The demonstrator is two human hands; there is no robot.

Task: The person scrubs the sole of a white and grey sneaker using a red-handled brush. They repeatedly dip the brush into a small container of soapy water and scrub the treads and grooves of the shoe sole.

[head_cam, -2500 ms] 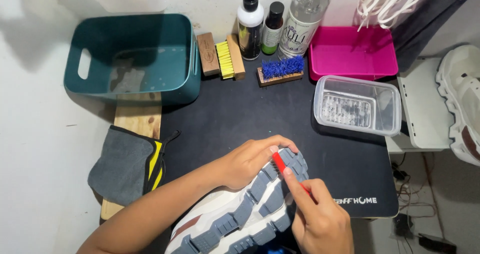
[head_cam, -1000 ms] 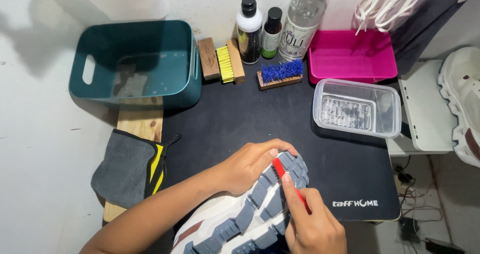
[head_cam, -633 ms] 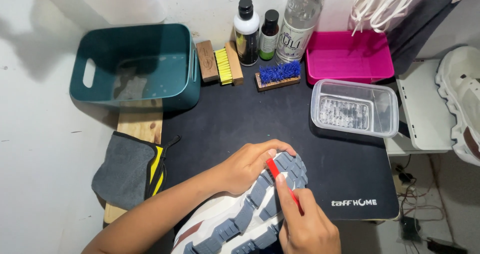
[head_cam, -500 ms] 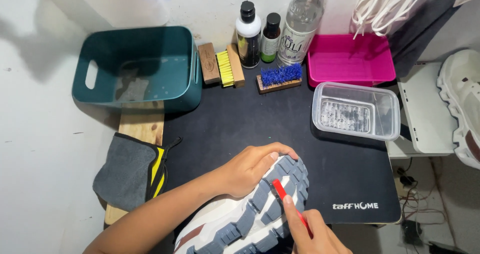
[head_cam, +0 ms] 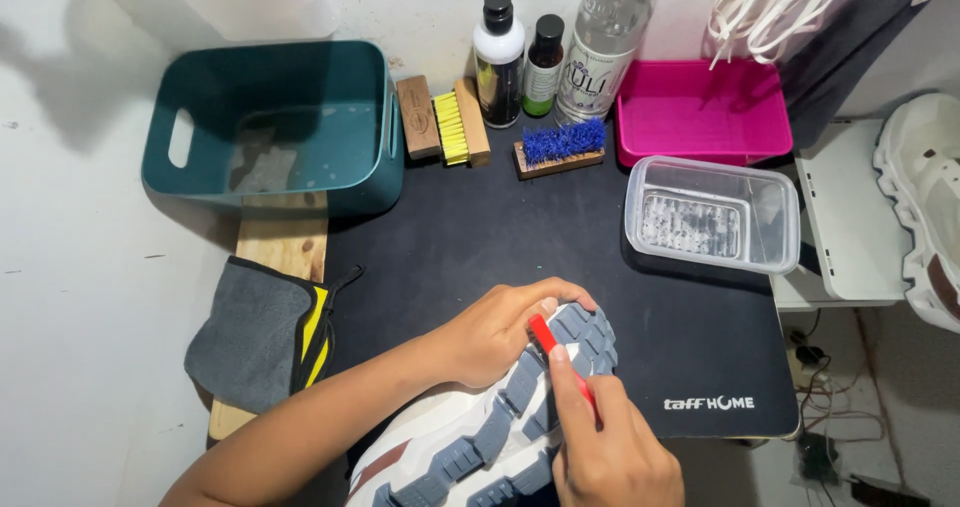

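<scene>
Red pick (head_cam: 545, 335) scrapes lugged grey rubber sole (head_cam: 500, 417).

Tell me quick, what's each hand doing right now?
Left hand: closed over the toe of the upturned shoe.
Right hand: fingers closed on a thin red tool, its tip at the grey sole.

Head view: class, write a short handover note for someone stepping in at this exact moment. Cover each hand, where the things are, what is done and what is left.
Left hand: grip on the toe of the shoe, which lies sole up on the black mat.
Right hand: holds a thin red tool, its tip at the sole's grey tread near the toe.
Nearby: teal tub with water, blue brush, yellow brush, grey cloth.
Done: cannot tell how much tread is picked clean.
Left: probably the remaining grooves.
</scene>
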